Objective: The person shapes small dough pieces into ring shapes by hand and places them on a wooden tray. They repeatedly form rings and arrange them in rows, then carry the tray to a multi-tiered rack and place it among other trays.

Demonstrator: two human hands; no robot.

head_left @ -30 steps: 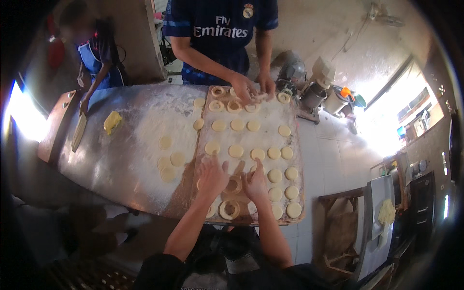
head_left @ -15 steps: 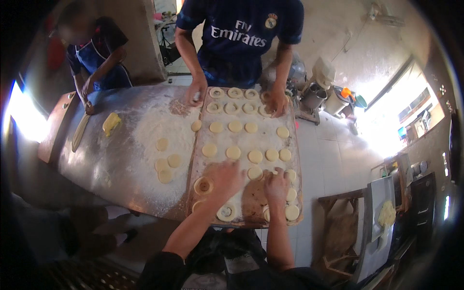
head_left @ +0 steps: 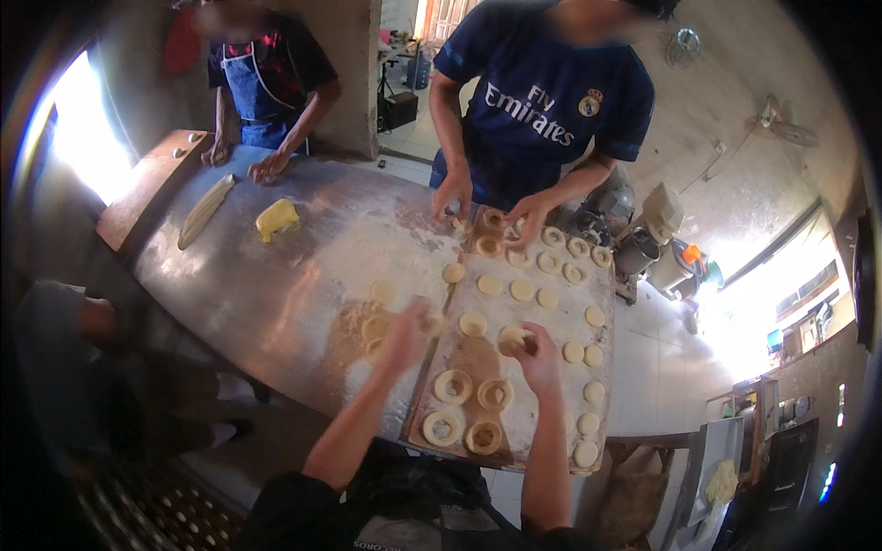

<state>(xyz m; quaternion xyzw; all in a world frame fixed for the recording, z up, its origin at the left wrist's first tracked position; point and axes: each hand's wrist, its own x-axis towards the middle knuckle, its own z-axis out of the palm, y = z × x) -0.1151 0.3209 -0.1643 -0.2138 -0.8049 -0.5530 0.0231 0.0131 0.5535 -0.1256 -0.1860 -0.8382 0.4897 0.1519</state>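
Note:
Across a floured board (head_left: 551, 422) lie flat dough discs (head_left: 473, 324) and dough rings (head_left: 452, 386). My left hand (head_left: 404, 340) is raised over the floury tabletop, just left of the board; though blurred, it has a pale dough piece at its fingertips. At the middle of the board, the fingers of my right hand (head_left: 537, 356) close on the edge of another dough disc (head_left: 511, 339). Several rings stand close to me, below my hands. Loose discs (head_left: 375, 327) lie in the flour, partly behind my left hand.
Opposite me, a person in a dark blue shirt (head_left: 551, 110) handles dough at the board's far edge. At the left, an aproned person (head_left: 253, 92) rests hands near a dough strip (head_left: 206, 212). A yellow block (head_left: 277, 219) sits on the metal table (head_left: 239, 303). Buckets (head_left: 671, 266) stand right.
The view has swung left. My left hand has moved off the board to the flour with a dough piece, and my right hand has come to a mid-board disc. The aproned person's hands have left the dough strip.

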